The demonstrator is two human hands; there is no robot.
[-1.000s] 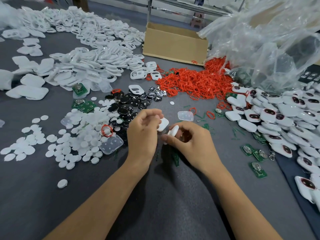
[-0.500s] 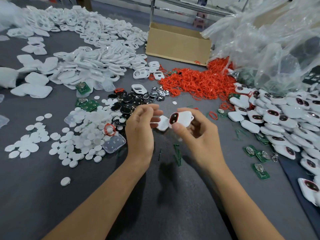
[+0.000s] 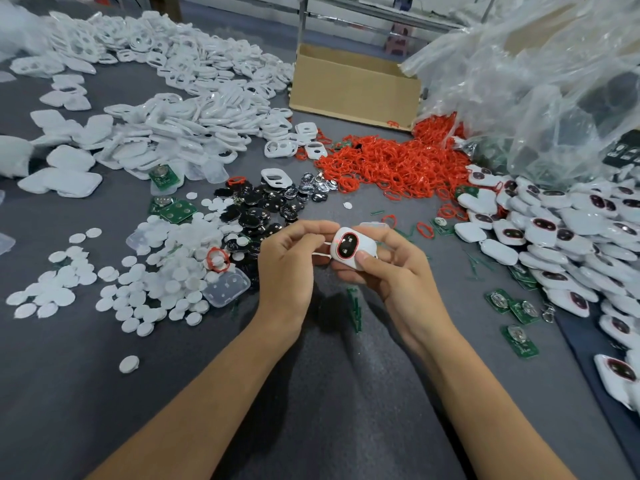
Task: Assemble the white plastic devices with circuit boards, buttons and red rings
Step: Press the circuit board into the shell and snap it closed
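While held near centre, device (image 3: 349,249): red-ringed buttons up, gripped by right hand (image 3: 398,275).
Left hand (image 3: 287,268): pinches white part (image 3: 320,253).

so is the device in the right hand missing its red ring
No, the device in the right hand shows a red ring around its black buttons.

1. We see one white device (image 3: 349,249), rounded and tilted, gripped by the right hand (image 3: 394,275). Its face shows two black buttons inside a red ring.
2. A white piece (image 3: 320,253), possibly a back shell, sits at its left edge, pinched by the left hand (image 3: 287,265).
3. Loose red rings (image 3: 391,168) lie heaped beyond.
4. Green circuit boards (image 3: 519,341) lie flat at right.
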